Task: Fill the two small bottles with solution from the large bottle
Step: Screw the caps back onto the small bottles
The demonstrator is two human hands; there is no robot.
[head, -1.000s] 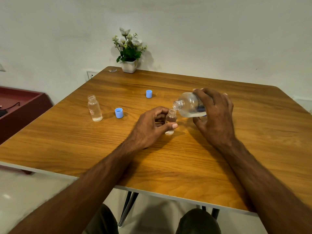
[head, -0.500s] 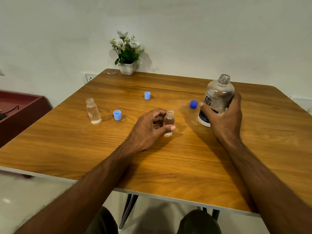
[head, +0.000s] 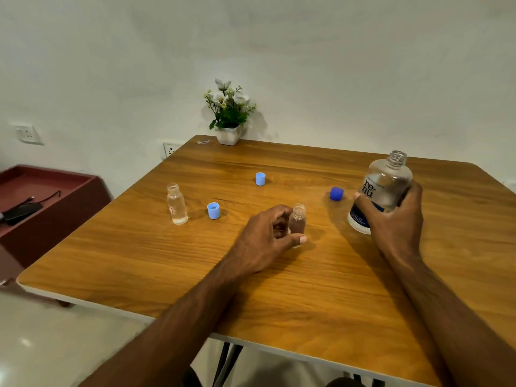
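Observation:
My left hand grips a small clear bottle that stands uncapped near the middle of the wooden table. My right hand holds the large clear bottle, upright and uncapped, at the right side of the table. A second small bottle stands alone at the left, open, with a little liquid at its bottom. Two light blue caps and one dark blue cap lie loose on the tabletop.
A white pot of flowers stands at the table's far edge by the wall. A dark red cabinet with a black device and cable on it sits to the left of the table.
My right hand has tipped the large bottle back upright and moved it right, away from the small bottle, which my left hand still holds. The dark blue cap has come into view.

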